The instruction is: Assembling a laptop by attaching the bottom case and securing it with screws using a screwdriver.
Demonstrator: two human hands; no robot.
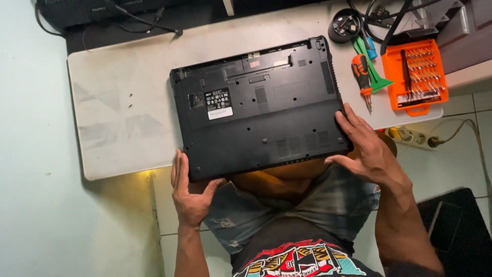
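- Black laptop (259,105) lies upside down, base panel up, on the pale surface (118,102); its near edge overhangs the surface edge above the person's lap.
- Left hand (188,192) grips the near left corner of the laptop: fingers (177,172) along the side edge, thumb under the near edge. Fingers closed on the laptop.
- Right hand (366,149) grips the near right corner: fingers (348,120) spread flat on the base panel, thumb at the near edge. Fingers closed on the laptop.
- White sticker (219,102) on the base panel, left of centre; vent slots visible near the near edge.
- Right of the laptop, apart from it: orange-handled screwdriver (362,72), green pry tool (374,69), open orange bit case (415,74) with rows of bits.
- Power strip (412,136) on the tiled floor beyond the right hand.
- Black cables (143,23) at the far edge of the surface.
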